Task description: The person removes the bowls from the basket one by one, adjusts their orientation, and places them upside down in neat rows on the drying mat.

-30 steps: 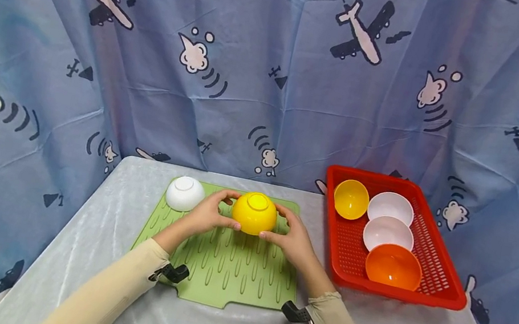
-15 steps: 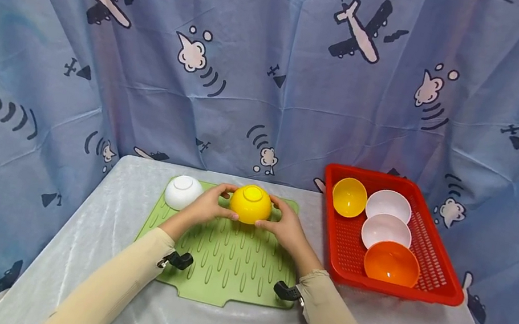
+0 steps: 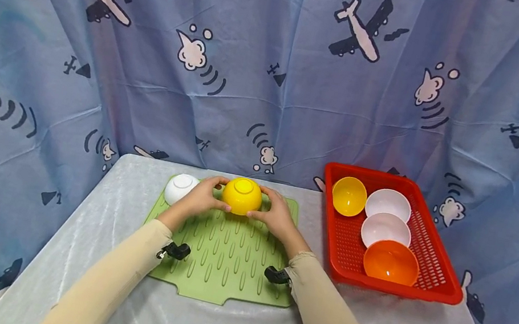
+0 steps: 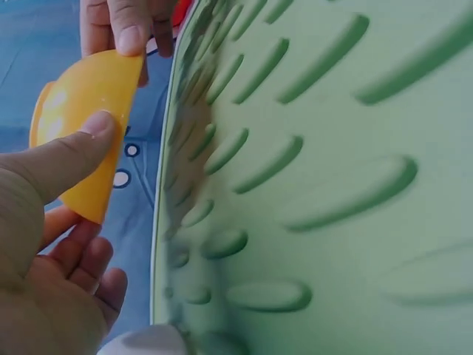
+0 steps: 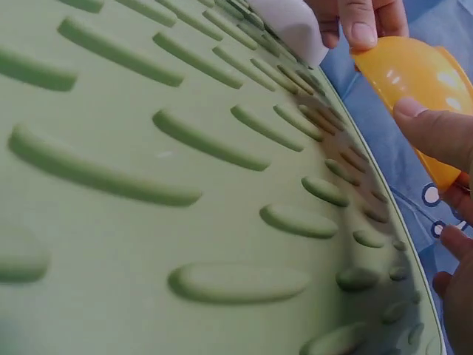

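An upside-down yellow bowl [image 3: 242,196] is held by both hands over the back of a green ridged mat [image 3: 227,255]. My left hand [image 3: 199,198] grips its left side, thumb in front and fingers round the far edge. On the other side my right hand [image 3: 277,216] pinches the rim the same way. Both wrist views show the yellow bowl [image 4: 96,103] apart from the mat, its rim facing the ridges. Just left of my left hand, an overturned white bowl [image 3: 179,188] rests on the mat's back left corner, partly hidden by that hand.
A red basket [image 3: 333,239] stands right of the mat. In it are a small yellow bowl [image 3: 349,196], two pale bowls, one of them a pinkish bowl [image 3: 386,231], and an orange bowl [image 3: 392,262]. A blue patterned curtain [image 3: 237,54] hangs behind the table.
Both hands have carried the yellow bowl back and to the left, nearer the white bowl. The grip on it looks the same, and the basket's bowls stay put.
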The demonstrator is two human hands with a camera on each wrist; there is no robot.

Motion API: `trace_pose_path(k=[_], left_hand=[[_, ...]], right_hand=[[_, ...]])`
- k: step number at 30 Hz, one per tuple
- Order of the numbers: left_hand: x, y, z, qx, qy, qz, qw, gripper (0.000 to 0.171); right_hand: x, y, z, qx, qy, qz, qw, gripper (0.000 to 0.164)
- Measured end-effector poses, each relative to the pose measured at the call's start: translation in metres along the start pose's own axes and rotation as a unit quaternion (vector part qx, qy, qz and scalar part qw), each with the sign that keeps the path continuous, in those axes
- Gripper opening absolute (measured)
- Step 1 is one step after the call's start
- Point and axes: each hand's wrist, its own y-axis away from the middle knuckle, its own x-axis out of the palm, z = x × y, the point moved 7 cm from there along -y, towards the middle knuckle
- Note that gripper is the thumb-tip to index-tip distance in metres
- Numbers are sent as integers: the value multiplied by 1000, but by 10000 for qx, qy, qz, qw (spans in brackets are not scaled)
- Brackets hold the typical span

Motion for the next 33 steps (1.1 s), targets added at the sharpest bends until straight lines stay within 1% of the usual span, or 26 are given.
trace_pose_path(k=[3, 6, 10, 13, 17, 19, 24, 30, 33], left_hand=[[-5, -3, -1, -15, -259, -41, 9997, 79], [-8, -7, 0, -61, -551, -28, 9985, 81], [-9, -11, 3, -113, -868, 140, 9961, 81], [-8, -15, 4, -85, -1246, 277, 9918, 79], [-7, -19, 5, -22, -1796, 415, 9829, 76], [-7, -20, 6, -19, -1902, 479, 9806, 74], [-8, -21, 8, -4, -1981, 627, 9782, 71], [-8, -26, 13, -6, -2358, 701, 9693, 74], [-8, -29, 12, 88, -2539, 719, 9645, 74]], right_hand=[[2, -5, 0, -9, 203, -27, 9998, 86], [7, -8, -2, 51, 177, 21, 9998, 86], [14, -9, -7, 271, 207, 93, 9994, 87], [18, -8, -10, 414, 388, 77, 9984, 86], [21, -9, -13, 417, 730, -2, 9965, 85], [23, -9, -13, 400, 858, -21, 9955, 85], [27, -11, -12, 429, 1041, -38, 9936, 85], [30, -12, -9, 429, 1206, -136, 9917, 84], [29, -11, -6, 434, 1196, -211, 9917, 83]])
